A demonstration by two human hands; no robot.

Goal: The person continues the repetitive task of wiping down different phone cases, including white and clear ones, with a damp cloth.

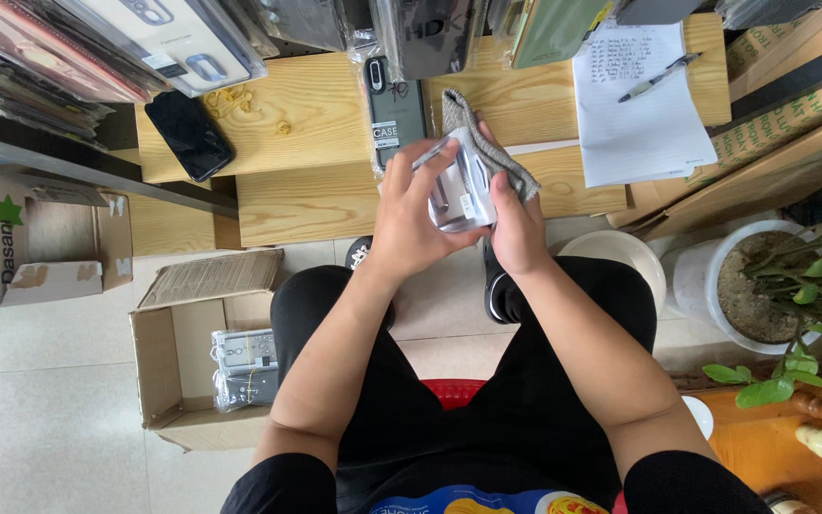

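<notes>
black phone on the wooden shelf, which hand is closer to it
Left. The left hand grips a clear packaged case just right of the black phone; the right hand, with a grey cloth, sits farther right.

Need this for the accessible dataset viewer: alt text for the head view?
Seen from above, a seated person's left hand and right hand hold a clear plastic-wrapped packet with a grey woven cloth over a light wooden table. A black phone and a handwritten sheet with a pen lie on it; an open cardboard box sits on the floor.

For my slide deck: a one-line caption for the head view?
Both hands, left hand and right hand, hold a packaged phone case with a grey cloth.
</notes>
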